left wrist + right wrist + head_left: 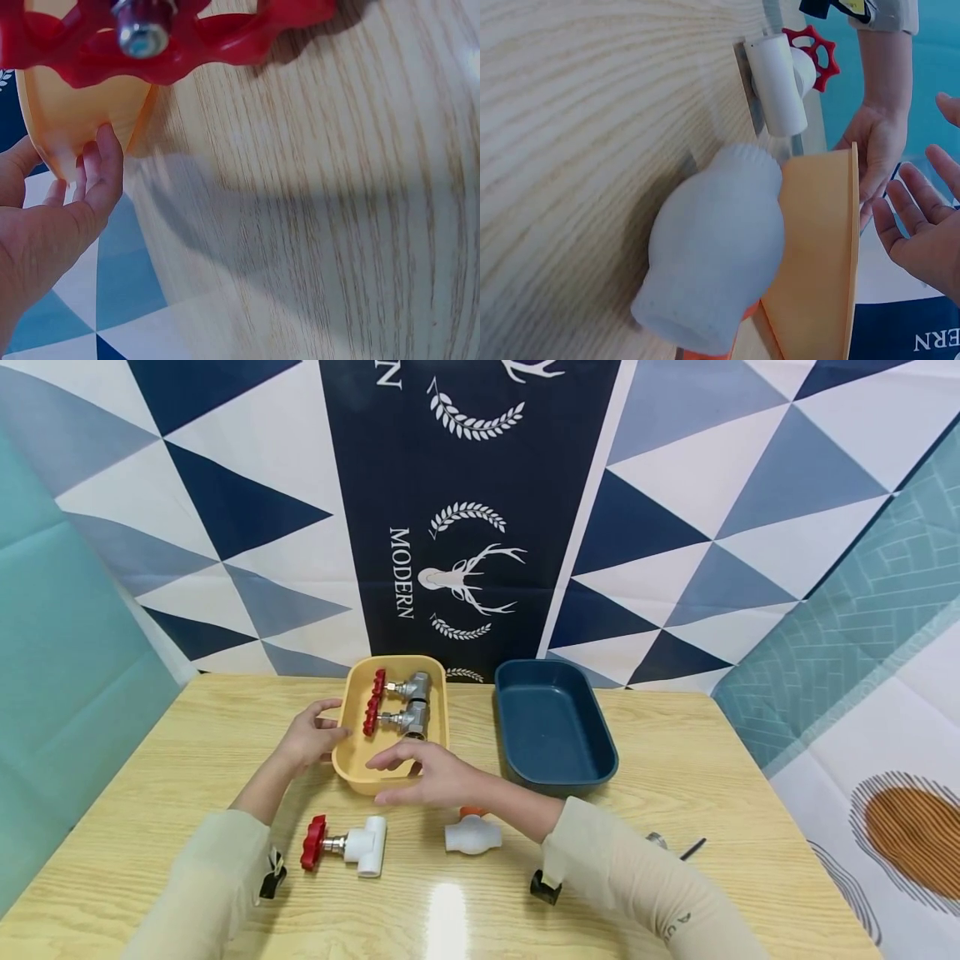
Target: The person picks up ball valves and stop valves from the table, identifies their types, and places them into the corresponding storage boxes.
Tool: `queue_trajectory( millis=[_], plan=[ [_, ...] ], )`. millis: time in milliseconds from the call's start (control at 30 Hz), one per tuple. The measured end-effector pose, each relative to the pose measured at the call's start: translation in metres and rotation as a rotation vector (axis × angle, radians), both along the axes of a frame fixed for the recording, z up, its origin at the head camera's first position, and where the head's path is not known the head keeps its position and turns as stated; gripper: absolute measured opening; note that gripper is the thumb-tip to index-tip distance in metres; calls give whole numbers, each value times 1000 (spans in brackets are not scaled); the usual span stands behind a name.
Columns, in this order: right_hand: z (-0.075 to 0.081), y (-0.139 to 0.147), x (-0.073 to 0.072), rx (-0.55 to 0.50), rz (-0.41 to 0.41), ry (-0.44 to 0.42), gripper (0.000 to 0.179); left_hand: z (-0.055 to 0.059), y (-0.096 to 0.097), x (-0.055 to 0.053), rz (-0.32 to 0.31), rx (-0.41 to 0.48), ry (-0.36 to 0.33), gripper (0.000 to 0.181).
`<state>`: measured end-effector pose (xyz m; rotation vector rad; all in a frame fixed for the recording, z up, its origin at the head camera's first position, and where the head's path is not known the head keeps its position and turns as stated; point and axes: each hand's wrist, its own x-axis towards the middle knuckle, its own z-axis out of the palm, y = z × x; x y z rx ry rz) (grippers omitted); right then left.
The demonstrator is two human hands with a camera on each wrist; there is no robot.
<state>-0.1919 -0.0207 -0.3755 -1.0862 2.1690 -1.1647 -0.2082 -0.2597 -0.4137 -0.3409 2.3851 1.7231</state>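
Yellow tray [358, 755] on the bench [187, 777], head view: two metal valves [412, 720] lie inside, the left hand [307, 739] pinches its rim, the right hand [435, 773] hovers above, fingers parted, holding nothing. Left wrist view: red handwheel [225, 49] up close. Right wrist view: white valve [712, 232] nearest.

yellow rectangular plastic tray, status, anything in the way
Left hand at left rim of tray. Right hand over near end, holding nothing. Two red-wheeled silver metal valves inside. Right hand hides near right corner in head view.
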Motion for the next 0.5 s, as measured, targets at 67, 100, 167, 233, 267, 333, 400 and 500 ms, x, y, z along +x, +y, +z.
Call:
queue_trajectory(
  millis=[67,100,167,233,267,333,400,500],
  plan=[
    [0,0,2,5,2,0,41,0,0,0,0,-1,1,61],
    [-1,-1,4,4,3,-5,40,0,0,1,-2,0,3,61],
    [-1,-1,6,5,4,-19,40,0,0,1,-6,0,4,61],
    [-2,-2,8,5,3,-30,40,0,0,1,-8,3,6,62],
    [-2,-2,10,6,4,-35,40,0,0,1,-9,5,7,62],
    [-3,-3,12,7,3,-50,40,1,0,1,-10,8,8,62],
    [-4,-3,15,10,7,-56,41,1,0,1,-10,9,8,62],
    [-6,-4,18,5,14,-61,41,1,0,1,-9,8,4,62]
  ],
)
